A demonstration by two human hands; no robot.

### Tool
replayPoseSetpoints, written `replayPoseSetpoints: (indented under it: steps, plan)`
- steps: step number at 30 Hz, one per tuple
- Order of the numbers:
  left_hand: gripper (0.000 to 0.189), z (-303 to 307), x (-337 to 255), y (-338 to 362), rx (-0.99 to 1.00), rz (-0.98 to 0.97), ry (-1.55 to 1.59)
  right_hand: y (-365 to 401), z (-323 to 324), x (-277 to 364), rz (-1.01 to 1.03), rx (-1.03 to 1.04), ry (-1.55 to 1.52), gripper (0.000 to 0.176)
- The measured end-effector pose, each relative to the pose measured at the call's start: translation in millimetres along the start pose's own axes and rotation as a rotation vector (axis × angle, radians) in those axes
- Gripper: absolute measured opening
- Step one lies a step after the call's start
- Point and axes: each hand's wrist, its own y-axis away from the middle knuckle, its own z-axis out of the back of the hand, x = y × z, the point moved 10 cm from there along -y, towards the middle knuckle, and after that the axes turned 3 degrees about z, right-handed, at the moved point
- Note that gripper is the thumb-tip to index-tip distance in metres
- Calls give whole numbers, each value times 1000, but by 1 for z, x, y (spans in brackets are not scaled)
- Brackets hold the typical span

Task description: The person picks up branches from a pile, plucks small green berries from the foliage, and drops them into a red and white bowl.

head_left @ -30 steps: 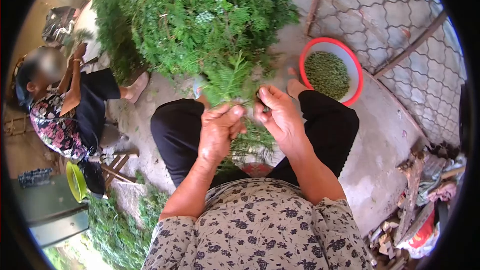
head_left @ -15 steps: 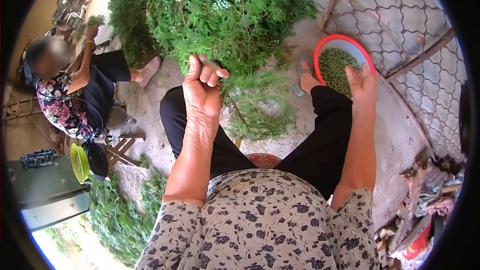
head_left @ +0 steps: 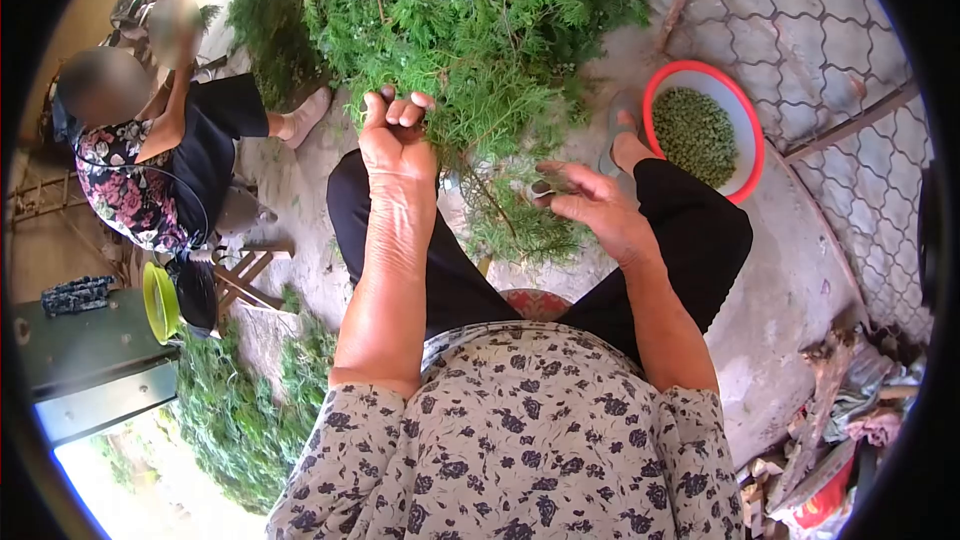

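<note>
My left hand [head_left: 398,140] is closed with curled fingers around an evergreen branch [head_left: 505,205], whose feathery green twigs hang between my knees. Just right of those twigs, my right hand [head_left: 598,208] has its thumb and fingers apart, and I see nothing held in it. Beyond my hands rises a big heap of evergreen branches [head_left: 450,30] bearing clusters of pale berries. A red-rimmed basin [head_left: 757,155] stands by my right foot, part-filled with small green berries [head_left: 698,135].
To the left sits another person [head_left: 130,170], one hand raised. A yellow-green basin [head_left: 155,302] and more cut greenery [head_left: 235,420] lie at the lower left. A metal lattice [head_left: 800,40] spans the upper right; mixed scraps [head_left: 840,430] are piled at the lower right.
My right hand has moved left from over the berry basin to beside the branch. My left hand stays closed, slightly farther from my body. The other person's hand has risen.
</note>
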Motion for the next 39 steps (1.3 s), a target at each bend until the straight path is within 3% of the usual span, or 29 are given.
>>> replayPoseSetpoints:
  steps: [3,10,14,22,25,30,32,36,38,39]
  plan:
    - [25,6,-4,-3,-23,-18,34,-1,14,-16,-148,-131,3,24]
    - [25,-4,-14,3,70,-53,-30,-2,46,-44,-121,-251,-140,21]
    - [25,-31,-16,13,182,-56,-103,9,84,-75,-153,-448,-118,21]
    - [20,-60,-107,11,298,-405,-509,24,110,-104,-173,-478,-63,22]
    - [26,-50,-136,12,145,-541,-941,28,114,-115,-247,-547,-68,21]
    - [16,-30,-163,23,53,-614,-957,25,106,-121,-262,-506,-77,19]
    - [14,-7,-192,29,-21,-782,-1096,28,107,-123,-281,-519,-56,18]
    - [19,69,-245,46,-346,-512,-1334,31,108,-120,-318,-506,-3,18]
    - [17,98,-274,63,-476,-556,-1398,29,108,-121,-331,-546,19,17]
    - [17,103,-283,70,-411,-612,-1390,25,106,-121,-286,-523,-5,17]
